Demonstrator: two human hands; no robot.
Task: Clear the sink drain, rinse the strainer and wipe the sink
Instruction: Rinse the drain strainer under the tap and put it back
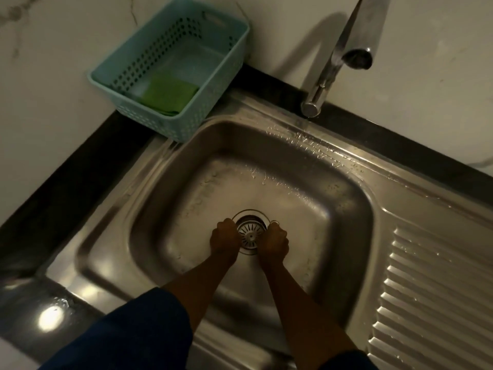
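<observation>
While the strainer [250, 235] sits low in the floor of the steel sink [186, 188], the left hand [224, 239] and right hand [274, 241] flank it, fingers curled onto its rim from either side. A green cloth [168, 93] lies in the teal basket [149, 116] behind.

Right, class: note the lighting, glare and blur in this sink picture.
Head view: dim overall; bright glare on the counter, lower left; the tap throws a soft shadow on the wall; the sleeve looks blurred; droplets glint along the sink rim.
</observation>
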